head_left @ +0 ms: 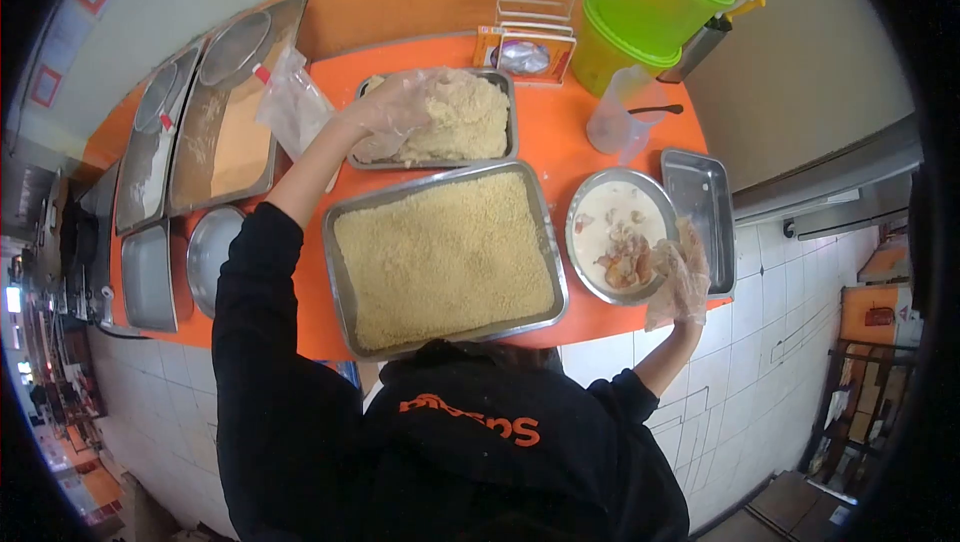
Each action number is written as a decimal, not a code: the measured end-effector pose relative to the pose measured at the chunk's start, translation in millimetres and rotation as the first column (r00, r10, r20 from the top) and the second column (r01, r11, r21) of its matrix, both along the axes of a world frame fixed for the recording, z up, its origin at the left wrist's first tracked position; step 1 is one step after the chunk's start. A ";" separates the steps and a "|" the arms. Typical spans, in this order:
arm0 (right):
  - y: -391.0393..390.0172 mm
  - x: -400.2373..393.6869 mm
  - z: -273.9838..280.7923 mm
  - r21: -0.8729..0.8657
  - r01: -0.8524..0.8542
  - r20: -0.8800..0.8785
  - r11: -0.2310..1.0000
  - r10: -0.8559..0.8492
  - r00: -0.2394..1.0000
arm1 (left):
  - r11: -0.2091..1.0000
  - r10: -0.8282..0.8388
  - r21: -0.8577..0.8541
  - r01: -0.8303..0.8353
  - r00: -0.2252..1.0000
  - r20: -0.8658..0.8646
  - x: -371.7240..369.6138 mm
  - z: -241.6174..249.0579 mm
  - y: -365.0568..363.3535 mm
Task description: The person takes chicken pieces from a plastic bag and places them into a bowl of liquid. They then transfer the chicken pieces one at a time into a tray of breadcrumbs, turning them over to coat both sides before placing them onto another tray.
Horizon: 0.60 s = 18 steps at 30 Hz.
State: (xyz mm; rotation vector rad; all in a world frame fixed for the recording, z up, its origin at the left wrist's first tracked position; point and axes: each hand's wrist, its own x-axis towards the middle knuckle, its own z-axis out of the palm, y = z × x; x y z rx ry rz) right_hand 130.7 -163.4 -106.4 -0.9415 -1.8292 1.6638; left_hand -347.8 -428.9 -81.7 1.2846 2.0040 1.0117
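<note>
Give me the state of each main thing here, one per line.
Large rectangular metal tray: uncovered, spread with yellow crumbs
Smaller rectangular metal tray of pale food: uncovered, heaped
Round metal bowl of white liquid: uncovered, pieces partly submerged
Upper lime-green round plastic tub: lidded
Rightmost rectangular metal tray: uncovered
Left hand: gloved
Right hand: gloved

Green tubs [650, 2] beyond my right hand [682, 277], jug [610, 124] nearer it. Pan [702, 184] just right of it. Rack [538, 4] beyond and right of my left hand [395, 120]. Bag [293, 107] left of that hand, sieves [236, 48] farther left, bowl [210, 257] left and nearer me.
</note>
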 end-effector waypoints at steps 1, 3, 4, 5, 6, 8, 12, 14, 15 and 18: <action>-0.8 -0.2 1.2 -0.032 0.010 0.017 0.999 -0.010 1.000 | 0.999 0.008 -0.033 -0.010 0.998 -0.063 -7.0 -0.9 5.3; -2.0 0.0 2.0 -0.012 0.024 0.006 1.000 -0.024 1.000 | 0.989 0.013 -0.134 -0.059 0.947 -0.321 -13.4 6.1 16.7; -2.5 -1.3 2.6 -0.004 0.031 0.004 1.000 -0.031 1.000 | 0.975 -0.003 -0.193 -0.108 0.865 -0.502 -13.3 11.1 21.2; -3.1 -2.9 4.5 -0.003 0.044 0.036 0.999 -0.044 0.998 | 0.991 0.123 0.010 -0.131 0.897 -0.424 -19.8 0.4 23.1; -5.0 -4.5 8.4 -0.002 0.059 0.067 0.998 -0.059 0.996 | 0.964 0.228 0.208 -0.166 0.920 -0.319 -31.9 -20.8 25.0; -2.4 -3.6 -0.6 0.049 0.065 0.090 0.997 -0.069 0.994 | 0.932 0.318 0.319 -0.173 0.812 -0.490 -21.6 -28.5 29.8; 8.9 1.3 -14.2 0.313 0.082 0.260 0.946 -0.168 0.951 | 0.976 0.210 0.140 -0.167 0.556 -0.804 50.6 -57.1 30.1; 9.2 -10.9 3.3 0.449 0.070 0.355 0.891 -0.249 0.901 | 0.956 0.055 -0.045 -0.289 0.330 -0.942 58.5 -58.8 36.1; 3.1 -14.8 18.1 0.487 0.051 0.412 0.872 -0.281 0.867 | 0.966 0.121 0.016 -0.259 0.393 -0.912 63.9 -52.8 32.6; 10.6 -14.1 9.0 0.546 -0.059 0.491 0.836 -0.262 0.831 | 0.955 0.294 0.192 -0.228 0.616 -0.730 101.5 -30.6 17.7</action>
